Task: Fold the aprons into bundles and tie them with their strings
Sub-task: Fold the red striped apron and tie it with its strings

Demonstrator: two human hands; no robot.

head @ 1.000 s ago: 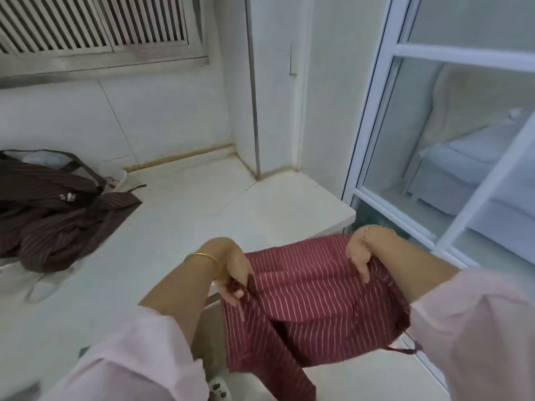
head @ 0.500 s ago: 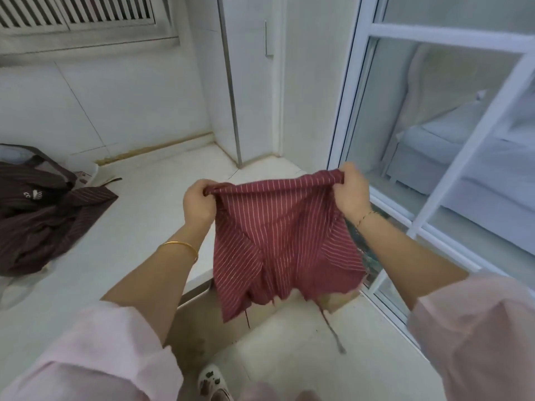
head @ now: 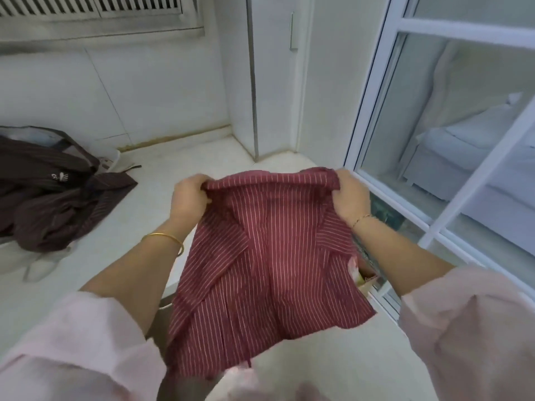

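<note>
Apron (head: 269, 256) higher, top corners inside fingers (head: 193, 183)

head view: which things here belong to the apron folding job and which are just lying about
Job: red striped apron, gripped at its top edge by left hand and right hand; dark striped pile on the counter, likely more aprons.
Just there: vent grille, glass door, bed behind it.

small white trefoil-shaped logo (head: 60, 177) printed on the dark brown striped cloth heap (head: 58, 209) lying at the left of the table (head: 188, 157), a tiny white mark just left of it too small to read, nothing else legible
</note>
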